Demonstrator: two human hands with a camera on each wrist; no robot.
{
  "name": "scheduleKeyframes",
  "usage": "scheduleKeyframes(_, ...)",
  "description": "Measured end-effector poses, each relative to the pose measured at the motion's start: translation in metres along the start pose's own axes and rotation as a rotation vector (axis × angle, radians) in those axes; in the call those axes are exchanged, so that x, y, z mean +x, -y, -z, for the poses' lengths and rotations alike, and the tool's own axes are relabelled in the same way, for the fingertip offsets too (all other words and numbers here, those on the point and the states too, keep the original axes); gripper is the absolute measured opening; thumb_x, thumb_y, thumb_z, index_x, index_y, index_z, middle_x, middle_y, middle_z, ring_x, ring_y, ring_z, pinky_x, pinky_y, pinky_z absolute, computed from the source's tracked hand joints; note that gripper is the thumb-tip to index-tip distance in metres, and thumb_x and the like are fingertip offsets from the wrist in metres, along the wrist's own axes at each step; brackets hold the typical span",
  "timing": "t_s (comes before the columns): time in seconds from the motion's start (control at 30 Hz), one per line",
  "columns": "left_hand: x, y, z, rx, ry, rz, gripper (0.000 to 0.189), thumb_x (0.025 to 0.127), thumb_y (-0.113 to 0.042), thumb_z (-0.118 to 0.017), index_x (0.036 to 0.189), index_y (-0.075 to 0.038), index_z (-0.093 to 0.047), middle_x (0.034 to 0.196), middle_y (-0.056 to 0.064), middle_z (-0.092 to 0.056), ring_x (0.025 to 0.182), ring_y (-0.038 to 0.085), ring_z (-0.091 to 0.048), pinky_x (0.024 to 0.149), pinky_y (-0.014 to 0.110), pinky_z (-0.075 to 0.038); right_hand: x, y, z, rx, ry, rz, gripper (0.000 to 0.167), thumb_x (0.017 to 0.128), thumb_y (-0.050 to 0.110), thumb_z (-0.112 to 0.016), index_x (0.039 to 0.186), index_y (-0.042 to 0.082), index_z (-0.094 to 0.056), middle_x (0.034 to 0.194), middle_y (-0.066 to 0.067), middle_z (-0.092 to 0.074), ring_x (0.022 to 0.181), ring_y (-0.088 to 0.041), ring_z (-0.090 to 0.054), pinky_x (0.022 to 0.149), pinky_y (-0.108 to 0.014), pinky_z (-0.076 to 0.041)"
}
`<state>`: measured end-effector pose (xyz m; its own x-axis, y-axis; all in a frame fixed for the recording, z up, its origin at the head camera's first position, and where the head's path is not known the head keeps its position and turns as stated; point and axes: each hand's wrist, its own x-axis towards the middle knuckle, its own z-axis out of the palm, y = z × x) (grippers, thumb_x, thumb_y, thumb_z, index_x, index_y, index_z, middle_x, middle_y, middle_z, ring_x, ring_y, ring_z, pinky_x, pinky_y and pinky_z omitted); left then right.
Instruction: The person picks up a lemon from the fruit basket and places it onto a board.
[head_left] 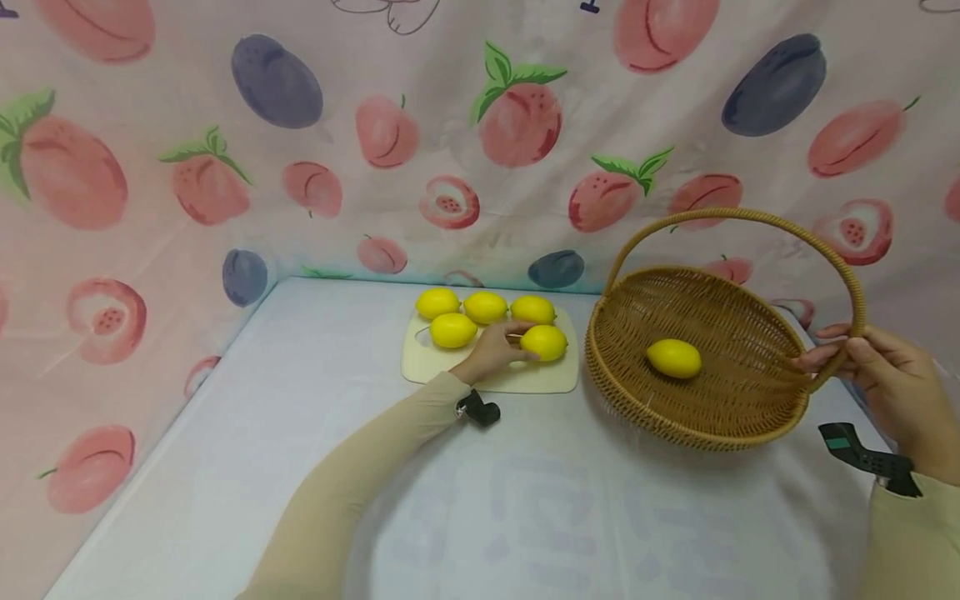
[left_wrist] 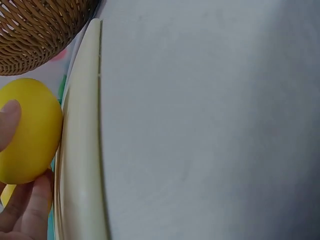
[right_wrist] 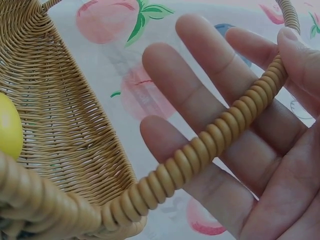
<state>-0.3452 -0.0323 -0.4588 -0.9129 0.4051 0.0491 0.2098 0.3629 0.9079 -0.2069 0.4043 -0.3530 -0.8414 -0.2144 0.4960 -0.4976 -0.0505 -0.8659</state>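
Note:
My left hand [head_left: 491, 350] reaches over the cream board [head_left: 487, 381] and holds a yellow lemon [head_left: 544, 343] at its right end. In the left wrist view, the thumb lies on one side of that lemon [left_wrist: 32, 135] and fingers are under the other. Another lemon [head_left: 453, 331] is left of the hand, with a row of three behind it. My right hand [head_left: 896, 375] grips the handle [right_wrist: 200, 150] of a wicker basket [head_left: 720, 400], thumb on one side and fingers behind. The basket tilts toward me, and one lemon [head_left: 675, 358] lies inside.
A white cloth [head_left: 525, 500] covers the table. Behind and along the left side hangs a fruit-print curtain [head_left: 450, 125]. The basket stands just right of the board, its rim close to the board's right edge.

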Motion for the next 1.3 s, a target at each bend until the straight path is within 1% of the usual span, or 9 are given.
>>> scheduleKeyframes(0.13, 0.0013, 0.0008, -0.0014, 0.03, -0.002, 0.0, 0.056, 0.077, -0.012, -0.077, 0.13, -0.008, -0.057, 0.127, 0.011, -0.06, 0.111, 0.025, -0.061, 0.093, 0.028, -0.051, 0.0002, 0.0011, 0.0005, 0.019, 0.013, 0.006, 0.032, 0.098, -0.008, -0.027, 0.116, -0.014, -0.052, 0.096, -0.009, -0.073, 0.086, -0.016, -0.069, 0.078, -0.017, -0.054)
scheduleKeyframes(0.27, 0.0036, 0.0017, -0.0036, 0.034, -0.01, -0.003, 0.057, 0.078, -0.012, -0.076, 0.131, -0.006, -0.055, 0.129, 0.011, -0.059, 0.112, 0.025, -0.061, 0.094, 0.027, -0.05, 0.0004, 0.0016, 0.0004, 0.026, 0.015, 0.004, 0.032, 0.098, -0.008, -0.027, 0.116, -0.014, -0.052, 0.096, -0.009, -0.073, 0.086, -0.016, -0.069, 0.078, -0.018, -0.054)
scheduleKeyframes(0.57, 0.0071, 0.0009, -0.0085, 0.001, -0.038, 0.035, 0.059, 0.077, -0.014, -0.077, 0.131, -0.007, -0.055, 0.13, 0.01, -0.059, 0.111, 0.024, -0.061, 0.094, 0.027, -0.05, 0.0011, 0.0031, -0.0009, -0.003, 0.002, -0.021, 0.031, 0.098, -0.007, -0.027, 0.117, -0.014, -0.052, 0.096, -0.008, -0.073, 0.086, -0.014, -0.069, 0.078, -0.016, -0.053)
scheduleKeyframes(0.97, 0.0052, -0.0023, -0.0083, -0.013, -0.057, 0.037, 0.056, 0.075, -0.015, -0.079, 0.126, -0.007, -0.059, 0.125, 0.01, -0.062, 0.109, 0.024, -0.062, 0.093, 0.027, -0.051, 0.0009, 0.0033, -0.0016, -0.03, -0.008, -0.031, 0.03, 0.099, -0.007, -0.028, 0.116, -0.013, -0.052, 0.095, -0.006, -0.073, 0.086, -0.013, -0.069, 0.078, -0.015, -0.053)
scheduleKeyframes(1.1, 0.0043, -0.0035, -0.0064, -0.012, -0.05, 0.035, 0.055, 0.075, -0.016, -0.08, 0.125, -0.006, -0.059, 0.123, 0.011, -0.063, 0.108, 0.024, -0.063, 0.092, 0.026, -0.051, 0.0011, 0.0029, -0.001, -0.028, -0.009, -0.035, 0.031, 0.099, -0.006, -0.028, 0.115, -0.012, -0.053, 0.095, -0.006, -0.073, 0.086, -0.013, -0.069, 0.078, -0.015, -0.053)
scheduleKeyframes(1.3, 0.003, -0.0048, -0.0032, -0.038, -0.026, 0.023, 0.054, 0.076, -0.014, -0.078, 0.125, -0.005, -0.059, 0.124, 0.012, -0.062, 0.11, 0.025, -0.062, 0.091, 0.026, -0.052, 0.0015, 0.0028, -0.0005, -0.005, 0.001, -0.025, 0.032, 0.099, -0.007, -0.027, 0.115, -0.013, -0.053, 0.095, -0.008, -0.073, 0.086, -0.014, -0.069, 0.078, -0.016, -0.053)
